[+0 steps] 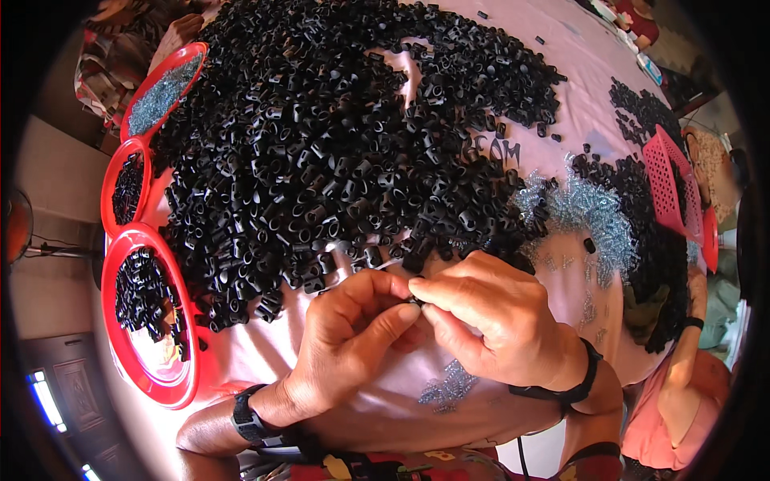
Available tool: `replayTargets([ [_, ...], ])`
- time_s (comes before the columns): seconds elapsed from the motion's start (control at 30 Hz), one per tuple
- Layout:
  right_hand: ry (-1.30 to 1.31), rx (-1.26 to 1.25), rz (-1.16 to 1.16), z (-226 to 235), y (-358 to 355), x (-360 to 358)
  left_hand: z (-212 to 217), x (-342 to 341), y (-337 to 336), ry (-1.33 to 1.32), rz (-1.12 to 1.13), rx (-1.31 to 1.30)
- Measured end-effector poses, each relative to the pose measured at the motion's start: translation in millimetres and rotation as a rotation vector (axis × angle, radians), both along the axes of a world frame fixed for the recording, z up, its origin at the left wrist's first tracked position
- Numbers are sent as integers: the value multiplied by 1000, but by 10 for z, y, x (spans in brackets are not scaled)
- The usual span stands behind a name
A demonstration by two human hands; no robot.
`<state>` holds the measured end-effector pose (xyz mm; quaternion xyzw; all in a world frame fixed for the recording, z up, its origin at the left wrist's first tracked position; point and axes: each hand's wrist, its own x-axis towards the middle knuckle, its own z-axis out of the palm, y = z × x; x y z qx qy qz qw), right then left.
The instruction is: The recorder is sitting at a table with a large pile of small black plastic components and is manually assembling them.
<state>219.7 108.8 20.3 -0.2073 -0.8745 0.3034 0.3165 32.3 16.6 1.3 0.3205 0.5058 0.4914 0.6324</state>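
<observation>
My left hand (345, 341) and my right hand (501, 321) meet just in front of a large pile of small, hollow black plastic parts (321, 152). Both pinch a small dark piece (415, 301) between thumbs and fingertips. Most of it is hidden by the fingers, so its exact kind does not show. A small heap of thin metal springs (449, 388) lies on the pink cloth (377, 413) below my right hand. More springs (597, 216) are spread to the right of the pile.
At the left stand red plastic trays: the near one (110, 321) and middle one (105, 188) hold black pieces, the far one (195, 51) springs. A pink basket (662, 180) stands at the right beside more black parts. Another person's arm (682, 361) is at the right edge.
</observation>
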Motion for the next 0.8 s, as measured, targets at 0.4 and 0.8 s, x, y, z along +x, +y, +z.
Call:
replayTargets([
  [0.4, -57, 159, 6, 13, -3, 2, -46, -91, 44, -268, -87, -10],
  [0.8, -5, 98, -45, -15, 4, -46, 21, -121, 60, -368, -156, -62],
])
